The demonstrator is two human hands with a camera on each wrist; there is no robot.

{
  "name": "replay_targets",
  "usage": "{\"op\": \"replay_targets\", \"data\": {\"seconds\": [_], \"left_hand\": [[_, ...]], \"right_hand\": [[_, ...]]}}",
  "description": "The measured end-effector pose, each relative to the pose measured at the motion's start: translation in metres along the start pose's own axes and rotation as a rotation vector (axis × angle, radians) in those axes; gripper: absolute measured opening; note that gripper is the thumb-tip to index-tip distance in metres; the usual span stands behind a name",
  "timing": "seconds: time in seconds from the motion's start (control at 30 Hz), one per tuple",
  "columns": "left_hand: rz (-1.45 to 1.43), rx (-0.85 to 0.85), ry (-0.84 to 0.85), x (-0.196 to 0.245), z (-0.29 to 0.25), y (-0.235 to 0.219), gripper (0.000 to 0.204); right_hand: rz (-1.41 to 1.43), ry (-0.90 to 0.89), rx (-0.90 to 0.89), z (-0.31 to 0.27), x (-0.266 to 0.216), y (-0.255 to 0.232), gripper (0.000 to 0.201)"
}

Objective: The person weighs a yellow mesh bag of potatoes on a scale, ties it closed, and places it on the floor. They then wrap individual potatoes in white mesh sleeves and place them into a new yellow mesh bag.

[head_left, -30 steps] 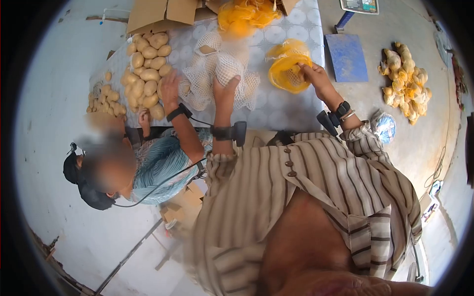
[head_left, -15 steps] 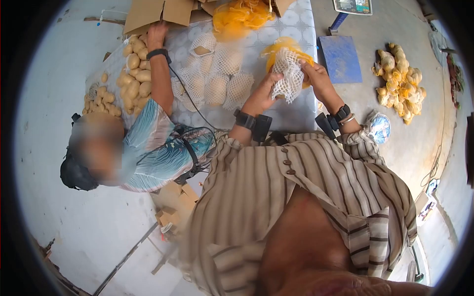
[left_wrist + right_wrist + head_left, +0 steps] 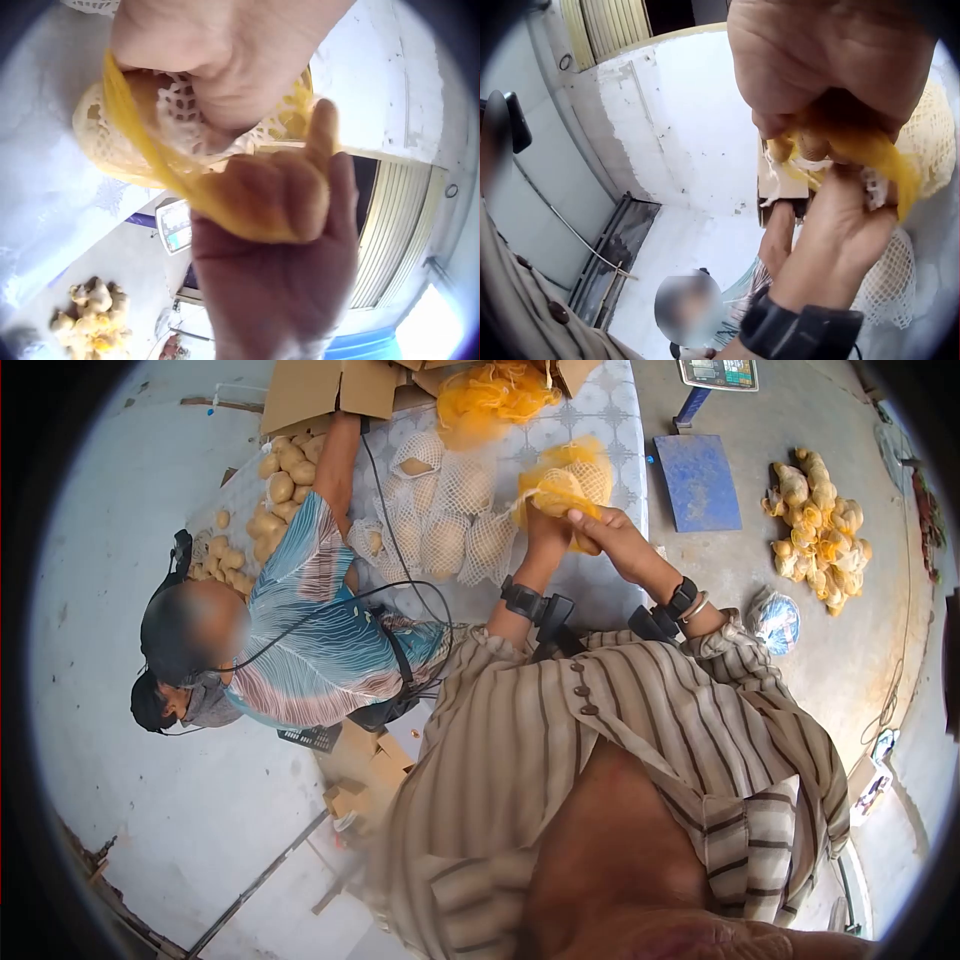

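Observation:
My left hand (image 3: 545, 542) is inside the mouth of a yellow mesh bag (image 3: 139, 135), its fingers curled at a potato in a white foam net (image 3: 178, 105). The bag partly hides those fingertips. With thumb and fingers my right hand (image 3: 622, 545) pinches the bag's rim, and yellow mesh stretches over its fingers in the left wrist view. Pale netted potatoes (image 3: 592, 478) fill the bag's far end on the table. Left of my hands, several more netted potatoes (image 3: 443, 545) lie side by side on the patterned tablecloth (image 3: 610, 410).
Loose potatoes (image 3: 282, 485) are heaped at the left. Another person's arm (image 3: 337, 465) reaches to a cardboard box (image 3: 310, 395), a cable trailing across the netted potatoes. More yellow mesh bags (image 3: 497, 398) lie at the back. Right of the table stand a blue scale (image 3: 698, 480) and filled bags (image 3: 822, 525).
My left hand went from the netted potatoes to the yellow bag with one and is now inside its mouth. My right hand kept the rim. The other person's arm moved to the box.

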State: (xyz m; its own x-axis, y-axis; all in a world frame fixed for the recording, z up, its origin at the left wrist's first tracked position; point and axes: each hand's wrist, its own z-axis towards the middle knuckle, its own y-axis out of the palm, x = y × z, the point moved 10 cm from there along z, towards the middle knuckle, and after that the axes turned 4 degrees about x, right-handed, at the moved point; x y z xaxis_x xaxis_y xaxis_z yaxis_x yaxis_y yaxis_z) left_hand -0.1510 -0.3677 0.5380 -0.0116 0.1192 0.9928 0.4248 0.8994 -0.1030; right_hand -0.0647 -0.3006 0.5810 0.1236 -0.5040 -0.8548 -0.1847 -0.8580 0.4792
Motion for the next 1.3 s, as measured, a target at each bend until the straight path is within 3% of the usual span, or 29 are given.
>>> {"op": "replay_targets", "data": {"seconds": [0.07, 0.13, 0.23, 0.4, 0.47, 0.5, 0.57, 0.67, 0.8, 0.87, 0.9, 0.93, 1.0, 1.03, 1.1, 1.13, 1.2, 1.23, 1.3], "left_hand": [[0.902, -0.291, 0.215, -0.065, 0.015, 0.008, 0.033], [0.872, -0.299, 0.177, -0.071, 0.018, -0.005, 0.034], [0.774, -0.311, 0.111, -0.07, 0.028, -0.026, 0.034], [0.627, -0.314, 0.022, -0.059, 0.044, -0.047, 0.035], [0.2, -0.075, 0.008, -0.051, 0.053, -0.059, 0.028], [0.192, -0.076, -0.002, -0.055, 0.054, -0.055, 0.028], [0.289, -0.134, 0.102, -0.05, 0.063, -0.038, 0.03], [0.438, -0.207, 0.26, -0.044, 0.077, -0.031, 0.035], [0.58, -0.249, 0.438, -0.013, 0.095, -0.026, 0.04], [0.888, -0.153, 0.139, 0.004, 0.071, -0.048, 0.045], [0.762, -0.247, 0.265, 0.028, 0.055, -0.046, 0.046], [0.765, -0.255, 0.258, 0.048, 0.042, -0.059, 0.046], [0.339, -0.621, -0.159, 0.054, 0.001, -0.059, 0.045], [0.342, -0.625, -0.163, 0.056, -0.007, -0.073, 0.045], [-0.39, -0.36, -0.416, 0.042, -0.007, -0.113, 0.045], [-0.385, -0.36, -0.42, 0.02, -0.004, -0.125, 0.045], [0.28, 0.074, -0.052, -0.013, 0.025, -0.194, 0.055], [0.28, 0.077, -0.054, -0.032, 0.031, -0.196, 0.055], [0.723, 0.007, 0.098, -0.042, 0.041, -0.184, 0.066]], "right_hand": [[0.024, 0.004, -0.011, -0.002, -0.01, 0.011, 0.028], [0.078, 0.103, -0.234, -0.005, -0.005, 0.038, 0.035], [0.027, 0.146, -0.379, -0.015, -0.02, 0.076, 0.036], [0.128, 0.118, -0.272, 0.034, -0.021, 0.058, 0.037], [0.178, 0.139, -0.266, 0.047, -0.021, 0.065, 0.038], [0.097, 0.092, -0.313, 0.042, -0.031, 0.081, 0.038], [0.013, 0.045, -0.357, 0.045, -0.045, 0.096, 0.038], [-0.041, -0.002, -0.275, 0.069, -0.048, 0.098, 0.039], [0.149, 0.041, -0.084, 0.099, -0.056, 0.073, 0.043], [0.244, -0.051, -0.144, 0.106, -0.06, 0.052, 0.045], [0.282, -0.059, -0.109, 0.111, -0.054, 0.044, 0.047], [0.29, -0.055, -0.102, 0.112, -0.048, 0.043, 0.047], [0.392, 0.037, -0.076, 0.114, -0.032, 0.04, 0.048], [0.378, 0.07, -0.091, 0.114, -0.024, 0.042, 0.047], [0.412, 0.095, -0.101, 0.118, -0.014, 0.045, 0.046], [0.442, 0.124, -0.111, 0.12, -0.01, 0.048, 0.045], [0.458, 0.131, -0.101, 0.122, -0.009, 0.049, 0.045], [0.466, 0.139, -0.094, 0.123, -0.008, 0.048, 0.045], [0.442, 0.14, -0.087, 0.126, -0.007, 0.049, 0.044]]}}
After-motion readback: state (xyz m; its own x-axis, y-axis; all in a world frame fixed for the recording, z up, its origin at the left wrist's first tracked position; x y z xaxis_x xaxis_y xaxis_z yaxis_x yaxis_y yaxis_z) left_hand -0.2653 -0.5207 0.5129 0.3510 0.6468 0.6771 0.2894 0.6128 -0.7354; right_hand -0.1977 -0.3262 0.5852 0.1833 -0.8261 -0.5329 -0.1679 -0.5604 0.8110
